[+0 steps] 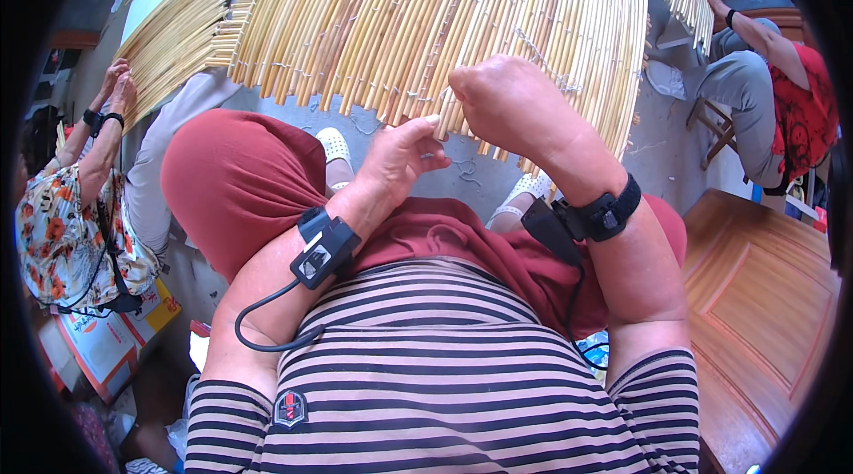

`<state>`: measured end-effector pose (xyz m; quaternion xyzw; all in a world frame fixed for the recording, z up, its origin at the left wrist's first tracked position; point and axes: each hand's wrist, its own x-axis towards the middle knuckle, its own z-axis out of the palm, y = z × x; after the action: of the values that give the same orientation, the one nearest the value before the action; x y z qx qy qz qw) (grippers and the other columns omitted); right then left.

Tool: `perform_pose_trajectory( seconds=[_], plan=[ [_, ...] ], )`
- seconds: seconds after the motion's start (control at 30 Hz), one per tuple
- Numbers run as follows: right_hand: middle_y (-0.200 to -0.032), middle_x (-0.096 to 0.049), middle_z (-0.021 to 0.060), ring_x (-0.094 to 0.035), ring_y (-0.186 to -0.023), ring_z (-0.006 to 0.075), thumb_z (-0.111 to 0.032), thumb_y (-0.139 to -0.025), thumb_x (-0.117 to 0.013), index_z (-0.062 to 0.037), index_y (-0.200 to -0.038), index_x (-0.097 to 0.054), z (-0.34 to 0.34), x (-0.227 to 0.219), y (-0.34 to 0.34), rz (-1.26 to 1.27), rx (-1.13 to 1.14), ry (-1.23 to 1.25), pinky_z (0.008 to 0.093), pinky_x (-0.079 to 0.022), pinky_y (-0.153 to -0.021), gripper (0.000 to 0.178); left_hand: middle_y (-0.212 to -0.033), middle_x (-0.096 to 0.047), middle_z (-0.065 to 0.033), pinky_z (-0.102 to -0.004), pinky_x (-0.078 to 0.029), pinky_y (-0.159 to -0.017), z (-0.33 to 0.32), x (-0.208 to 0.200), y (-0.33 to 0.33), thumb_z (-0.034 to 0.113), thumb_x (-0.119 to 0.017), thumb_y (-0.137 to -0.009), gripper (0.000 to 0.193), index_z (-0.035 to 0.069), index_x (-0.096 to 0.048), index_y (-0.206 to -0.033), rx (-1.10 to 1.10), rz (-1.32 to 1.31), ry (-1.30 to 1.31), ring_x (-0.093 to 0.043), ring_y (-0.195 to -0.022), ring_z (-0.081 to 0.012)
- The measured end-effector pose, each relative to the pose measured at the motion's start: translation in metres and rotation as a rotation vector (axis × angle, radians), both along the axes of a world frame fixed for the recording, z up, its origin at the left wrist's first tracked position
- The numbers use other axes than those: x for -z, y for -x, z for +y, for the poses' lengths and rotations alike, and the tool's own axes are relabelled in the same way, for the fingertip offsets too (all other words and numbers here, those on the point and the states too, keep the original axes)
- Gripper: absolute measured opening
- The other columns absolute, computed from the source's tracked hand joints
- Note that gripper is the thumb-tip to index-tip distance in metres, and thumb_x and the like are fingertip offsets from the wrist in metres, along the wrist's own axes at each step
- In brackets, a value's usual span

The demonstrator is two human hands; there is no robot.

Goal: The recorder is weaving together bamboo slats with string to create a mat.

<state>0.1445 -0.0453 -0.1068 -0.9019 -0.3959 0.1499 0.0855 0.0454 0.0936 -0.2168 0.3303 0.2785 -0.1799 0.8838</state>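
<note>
Stick mat [426, 30], left hand [397, 157] half-curled at its near edge and right hand [504, 103] fisted over it, spreads away beyond both; whether either pinches anything, I cannot tell.

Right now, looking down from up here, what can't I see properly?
Head view:
The right hand's palm: hidden by the back of that hand, so anything inside is too.
The far end of the bound-stick mat: cut off by the upper edge.
The left white shoe: partly covered by the maroon trousers.
</note>
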Motion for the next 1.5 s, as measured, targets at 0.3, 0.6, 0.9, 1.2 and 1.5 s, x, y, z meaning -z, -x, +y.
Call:
perform_pose_trajectory(
  seconds=[0.3,0.6,0.9,1.2,1.5],
  plan=[
    [-0.061,-0.057,0.0189,-0.060,-0.063,0.0360,-0.007,-0.075,-0.053,-0.0018,-0.068,-0.057,-0.003,0.016,0.000,-0.092,-0.042,-0.210,0.0446,-0.048,-0.058,0.009,-0.074,-0.062,-0.0018,-0.0286,-0.052,-0.059,-0.006,0.003,-0.002,0.015,-0.068,-0.081,0.014,0.005,-0.061,-0.089,-0.016,-0.037,-0.288,-0.056,-0.056,-0.0105],
    [-0.060,-0.054,0.0178,-0.058,-0.059,0.0354,-0.006,-0.074,-0.055,-0.0015,-0.067,-0.054,-0.002,0.003,0.001,-0.070,-0.021,-0.281,0.0419,-0.047,-0.054,0.009,-0.072,-0.061,-0.0034,-0.0294,-0.052,-0.060,-0.004,-0.001,-0.003,0.017,-0.068,-0.081,0.015,0.005,-0.061,-0.087,0.015,0.010,-0.306,-0.055,-0.054,-0.0099],
    [-0.060,-0.054,0.0180,-0.058,-0.061,0.0356,-0.005,-0.073,-0.054,-0.0015,-0.067,-0.054,-0.001,0.010,0.000,-0.063,-0.012,-0.264,0.0422,-0.047,-0.055,0.007,-0.071,-0.062,-0.0034,-0.0302,-0.052,-0.063,-0.004,0.003,-0.004,0.018,-0.068,-0.081,0.013,0.006,-0.062,-0.086,0.028,0.019,-0.274,-0.056,-0.055,-0.0099],
    [-0.073,-0.064,0.0182,-0.064,-0.077,0.0331,-0.012,-0.071,-0.058,-0.0016,-0.077,-0.065,0.004,0.000,0.002,0.004,0.004,-0.031,0.0425,-0.052,-0.069,0.014,-0.075,-0.062,-0.0026,-0.0243,-0.051,-0.059,-0.005,0.004,-0.001,0.019,-0.070,-0.079,0.019,0.006,-0.062,-0.090,0.014,-0.020,-0.238,-0.057,-0.058,-0.0095],
    [-0.072,-0.065,0.0172,-0.066,-0.075,0.0314,-0.018,-0.068,-0.065,-0.0014,-0.075,-0.068,0.010,0.004,0.001,-0.088,-0.054,0.016,0.0405,-0.054,-0.066,0.018,-0.072,-0.061,-0.0017,-0.0294,-0.051,-0.059,-0.008,0.006,-0.004,0.013,-0.068,-0.081,0.012,0.003,-0.062,-0.085,-0.029,-0.007,-0.204,-0.053,-0.055,-0.0099]
  ],
)
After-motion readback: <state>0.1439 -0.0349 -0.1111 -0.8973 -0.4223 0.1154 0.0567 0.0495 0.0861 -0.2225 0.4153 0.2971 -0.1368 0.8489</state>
